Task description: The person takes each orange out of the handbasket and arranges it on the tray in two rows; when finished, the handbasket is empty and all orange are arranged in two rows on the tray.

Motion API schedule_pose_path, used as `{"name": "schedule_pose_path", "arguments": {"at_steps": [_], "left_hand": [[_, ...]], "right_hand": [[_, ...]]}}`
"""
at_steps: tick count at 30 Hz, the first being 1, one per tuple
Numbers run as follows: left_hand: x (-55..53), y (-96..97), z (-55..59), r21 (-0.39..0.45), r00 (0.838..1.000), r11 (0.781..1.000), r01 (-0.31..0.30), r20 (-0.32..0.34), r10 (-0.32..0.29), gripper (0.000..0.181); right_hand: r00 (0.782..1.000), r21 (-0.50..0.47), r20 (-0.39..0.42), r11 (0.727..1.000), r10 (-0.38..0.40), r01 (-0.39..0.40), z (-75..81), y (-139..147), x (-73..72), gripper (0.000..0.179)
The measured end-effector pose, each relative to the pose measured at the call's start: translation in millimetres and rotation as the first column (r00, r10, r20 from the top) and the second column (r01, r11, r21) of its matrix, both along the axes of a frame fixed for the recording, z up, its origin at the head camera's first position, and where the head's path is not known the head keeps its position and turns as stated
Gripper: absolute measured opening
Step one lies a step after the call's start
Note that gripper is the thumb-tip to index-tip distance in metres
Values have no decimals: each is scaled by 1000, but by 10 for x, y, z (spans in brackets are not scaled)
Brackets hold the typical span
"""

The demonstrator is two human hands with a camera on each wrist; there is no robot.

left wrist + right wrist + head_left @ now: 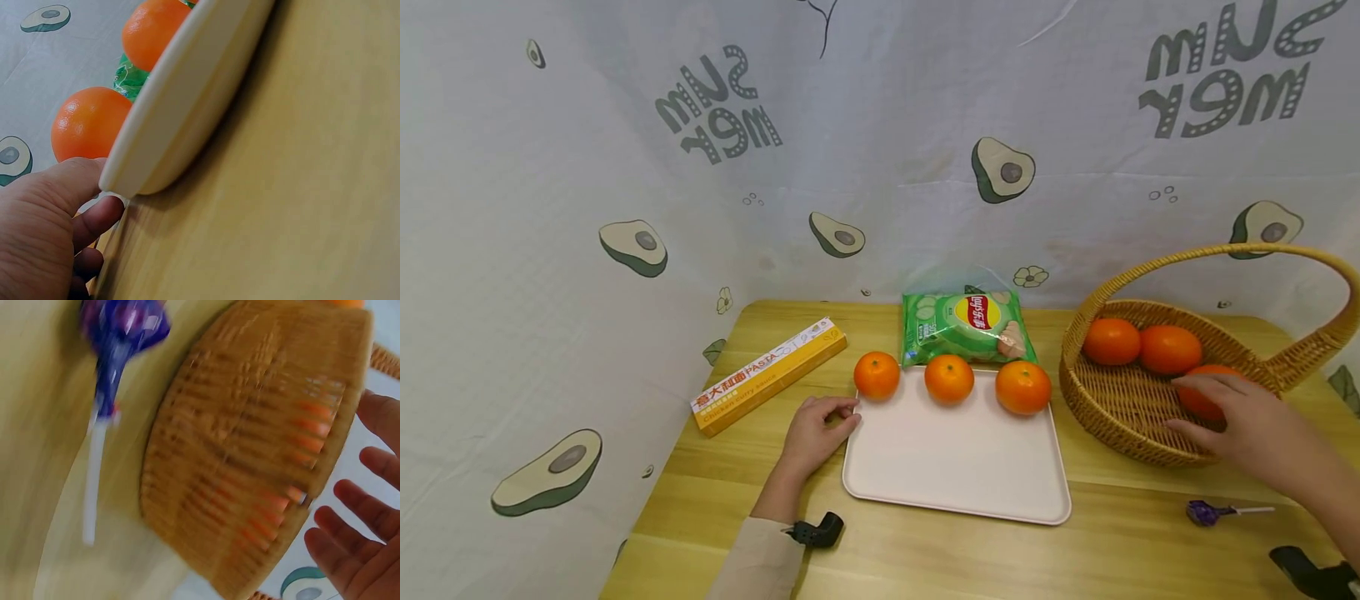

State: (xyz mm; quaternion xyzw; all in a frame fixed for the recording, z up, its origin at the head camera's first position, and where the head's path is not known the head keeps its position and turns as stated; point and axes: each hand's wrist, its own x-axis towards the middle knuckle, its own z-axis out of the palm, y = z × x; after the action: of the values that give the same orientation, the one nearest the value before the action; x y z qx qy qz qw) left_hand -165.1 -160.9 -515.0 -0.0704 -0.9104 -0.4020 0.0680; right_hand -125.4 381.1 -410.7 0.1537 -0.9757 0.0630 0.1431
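Observation:
At the left rim of a pale rectangular tray (955,467), my left hand (816,433) pinches the edge between thumb and curled fingers. Three oranges stand along the tray's far side: a left orange (877,376), a middle orange (949,379) and a right orange (1023,387). My right hand (1255,421) is over the wicker basket (1138,442), fingers spread and apart from each other, holding nothing that shows. Below it lies an orange (1202,396), partly covered by the hand. Two more oranges (1170,349) sit at the basket's back. The right wrist view is blurred.
A green chip bag (966,329) lies behind the tray, against the printed curtain. A yellow pasta box (767,379) lies slanted at the left. In front of the basket is a purple-wrapped lollipop (1204,512). The basket's tall handle (1217,250) arches over it.

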Motion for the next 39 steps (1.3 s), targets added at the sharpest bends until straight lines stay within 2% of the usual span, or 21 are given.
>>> {"name": "schedule_pose_path", "arguments": {"at_steps": [7, 18, 21, 26, 30, 34, 39], "left_hand": [[13, 16, 21, 3, 1000, 1000, -2, 7, 2, 20], [7, 14, 22, -3, 1000, 1000, -3, 5, 3, 20], [7, 12, 30, -2, 1000, 1000, -3, 3, 3, 20], [-3, 9, 37, 3, 1000, 1000, 1, 4, -1, 21], [-11, 4, 29, 6, 1000, 1000, -2, 10, 2, 20], [-5, 4, 32, 10, 1000, 1000, -4, 13, 4, 20], [11, 12, 47, 24, 1000, 1000, 0, 18, 0, 20]], "right_hand": [[998, 50, 48, 998, -27, 25, -24, 224, -143, 67], [993, 137, 26, 984, 112, -114, -54, 467, -275, 77], [991, 144, 38, 981, 126, -130, -53, 496, -311, 79], [991, 147, 66, 982, 114, -123, -44, 508, -359, 77], [988, 143, 133, 985, 74, -93, -19, 522, -410, 79], [973, 147, 233, 989, -2, -33, -2, 528, -453, 84], [958, 147, 286, 989, -15, -29, -21, 538, -485, 85]]}}
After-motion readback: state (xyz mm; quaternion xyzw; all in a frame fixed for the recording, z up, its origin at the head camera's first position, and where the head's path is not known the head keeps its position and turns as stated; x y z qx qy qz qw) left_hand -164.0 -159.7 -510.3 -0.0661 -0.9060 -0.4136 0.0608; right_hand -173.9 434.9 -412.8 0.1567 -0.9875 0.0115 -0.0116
